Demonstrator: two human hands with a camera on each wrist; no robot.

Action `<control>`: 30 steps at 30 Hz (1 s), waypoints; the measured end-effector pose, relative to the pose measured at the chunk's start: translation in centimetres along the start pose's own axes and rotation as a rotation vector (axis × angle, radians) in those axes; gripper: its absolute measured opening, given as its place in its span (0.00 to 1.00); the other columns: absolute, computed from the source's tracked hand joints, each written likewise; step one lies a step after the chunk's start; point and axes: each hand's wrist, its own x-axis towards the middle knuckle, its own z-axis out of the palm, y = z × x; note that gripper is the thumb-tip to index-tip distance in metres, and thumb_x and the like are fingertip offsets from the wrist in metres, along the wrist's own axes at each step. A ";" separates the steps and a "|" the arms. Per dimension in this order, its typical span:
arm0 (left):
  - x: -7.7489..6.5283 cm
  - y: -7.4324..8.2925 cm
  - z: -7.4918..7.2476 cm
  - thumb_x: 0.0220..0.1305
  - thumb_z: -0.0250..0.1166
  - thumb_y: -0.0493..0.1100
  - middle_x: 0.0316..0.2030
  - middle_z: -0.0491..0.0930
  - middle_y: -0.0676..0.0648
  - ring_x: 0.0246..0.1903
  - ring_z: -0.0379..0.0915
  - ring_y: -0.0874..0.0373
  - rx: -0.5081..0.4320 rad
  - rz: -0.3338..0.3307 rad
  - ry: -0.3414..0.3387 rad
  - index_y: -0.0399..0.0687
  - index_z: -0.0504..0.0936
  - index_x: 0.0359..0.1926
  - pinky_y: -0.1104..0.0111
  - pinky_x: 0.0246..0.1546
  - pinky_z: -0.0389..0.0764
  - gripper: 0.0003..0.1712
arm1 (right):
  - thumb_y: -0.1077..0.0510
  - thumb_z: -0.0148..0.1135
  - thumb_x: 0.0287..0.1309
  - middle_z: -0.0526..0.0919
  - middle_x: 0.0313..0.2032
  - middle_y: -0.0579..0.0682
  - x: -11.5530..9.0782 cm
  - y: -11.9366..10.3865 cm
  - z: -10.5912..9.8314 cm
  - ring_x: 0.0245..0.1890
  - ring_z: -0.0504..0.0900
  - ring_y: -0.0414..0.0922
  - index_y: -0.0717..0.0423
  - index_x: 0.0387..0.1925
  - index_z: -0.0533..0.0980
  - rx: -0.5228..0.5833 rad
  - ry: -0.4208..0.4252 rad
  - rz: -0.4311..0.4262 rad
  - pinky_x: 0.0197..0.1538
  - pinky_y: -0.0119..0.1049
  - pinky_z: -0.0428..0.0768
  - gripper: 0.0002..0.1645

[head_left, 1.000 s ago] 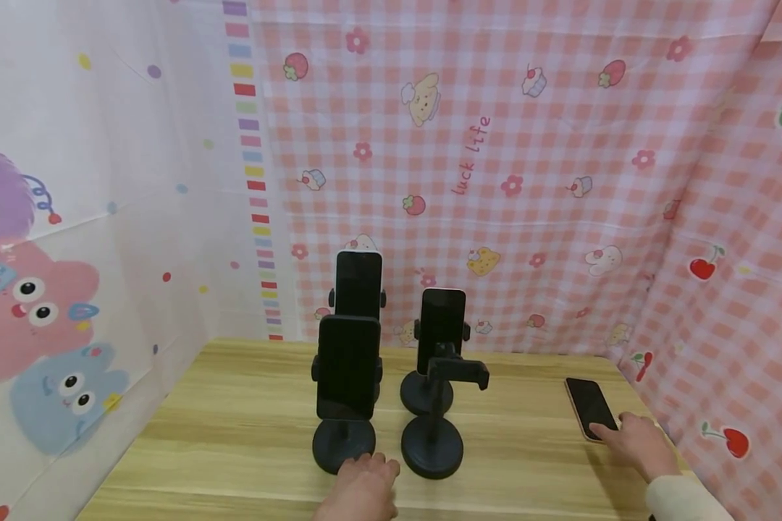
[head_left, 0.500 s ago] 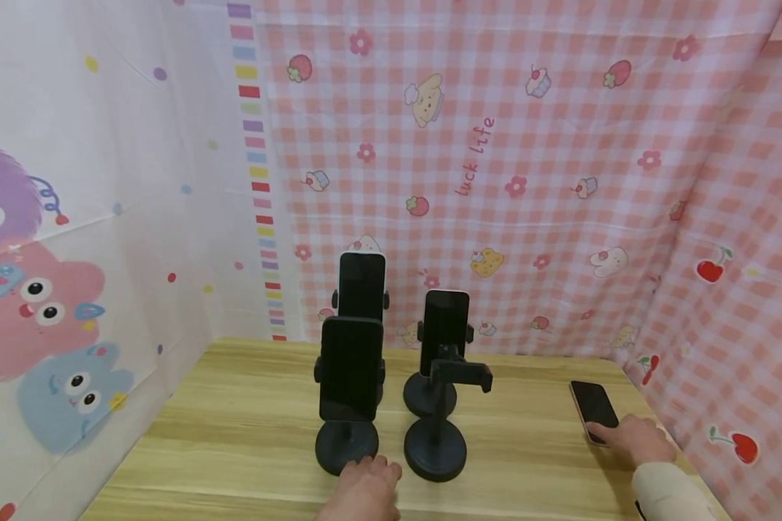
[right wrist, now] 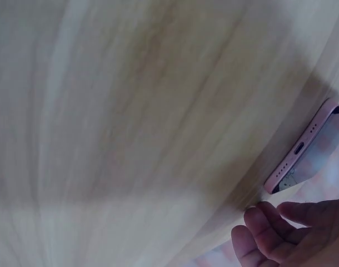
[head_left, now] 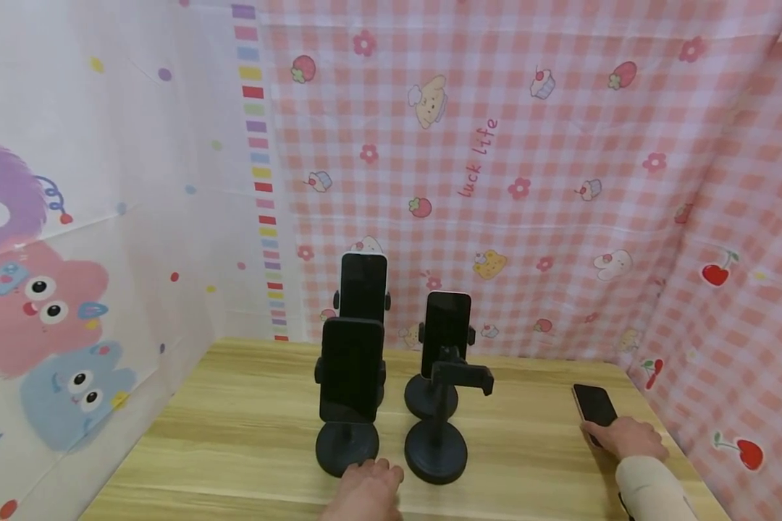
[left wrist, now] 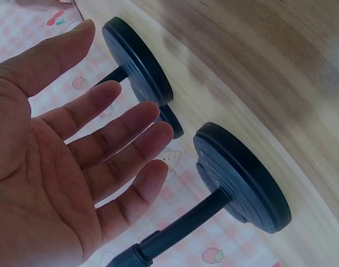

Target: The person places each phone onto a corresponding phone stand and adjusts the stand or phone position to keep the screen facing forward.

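Observation:
At the right of the table a phone (head_left: 594,405) lies flat, its dark screen up and its edge pink (right wrist: 303,146). My right hand (head_left: 628,438) reaches over its near end, the thumb at the left edge. In the right wrist view the bent fingers (right wrist: 264,231) sit just off the phone's other side, with a small gap. My left hand (head_left: 367,492) is beside the base (head_left: 347,447) of the front left phone stand. Its palm (left wrist: 47,161) shows in the left wrist view with relaxed, spread fingers and nothing held.
A black phone (head_left: 352,369) is clamped in the front left stand. Behind it, another stand carries a phone (head_left: 363,286), and the back right one does too (head_left: 446,329). The front right stand (head_left: 436,452) has a bare clamp. Patterned cloth (head_left: 528,217) hangs around the wooden table (head_left: 234,420).
My right hand has moved left and over the near end of the lying phone, its thumb going from the screen to the left edge. The left hand stays by the stand base.

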 end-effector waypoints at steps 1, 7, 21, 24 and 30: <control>0.0 0.0 0.0 0.42 0.74 0.54 0.28 0.76 0.50 0.30 0.72 0.54 0.000 0.000 0.004 0.52 0.81 0.34 0.53 0.35 0.77 0.19 | 0.15 0.47 0.41 0.63 0.49 0.89 0.0 0.0 0.1 0.49 0.65 0.77 0.79 0.54 0.69 0.003 0.002 0.000 0.46 0.69 0.70 0.70; 0.0 0.0 0.1 0.42 0.74 0.55 0.29 0.77 0.50 0.31 0.72 0.54 0.005 -0.011 0.000 0.52 0.81 0.34 0.53 0.36 0.77 0.19 | 0.16 0.47 0.43 0.62 0.48 0.90 0.1 -0.3 0.3 0.50 0.63 0.77 0.81 0.53 0.69 0.007 0.003 -0.007 0.46 0.68 0.70 0.69; 0.2 0.1 0.4 0.45 0.72 0.57 0.30 0.78 0.49 0.30 0.72 0.53 0.015 -0.019 -0.027 0.52 0.81 0.35 0.53 0.36 0.77 0.20 | 0.24 0.47 0.54 0.56 0.47 0.90 0.0 -0.2 1.2 0.49 0.58 0.78 0.84 0.49 0.69 0.008 0.020 0.002 0.47 0.65 0.69 0.60; 0.3 0.1 0.4 0.46 0.72 0.58 0.30 0.77 0.49 0.31 0.72 0.53 0.014 -0.026 -0.045 0.52 0.81 0.36 0.53 0.37 0.77 0.20 | 0.27 0.49 0.55 0.57 0.46 0.89 0.1 -0.2 1.3 0.48 0.60 0.78 0.86 0.49 0.69 0.015 0.017 -0.014 0.46 0.65 0.69 0.58; 0.3 0.1 0.4 0.47 0.71 0.58 0.30 0.77 0.48 0.31 0.73 0.52 0.017 -0.033 -0.048 0.51 0.81 0.36 0.53 0.36 0.78 0.20 | 0.27 0.52 0.53 0.62 0.44 0.89 0.1 -0.2 1.1 0.45 0.64 0.76 0.86 0.49 0.69 0.004 0.020 -0.039 0.45 0.64 0.70 0.58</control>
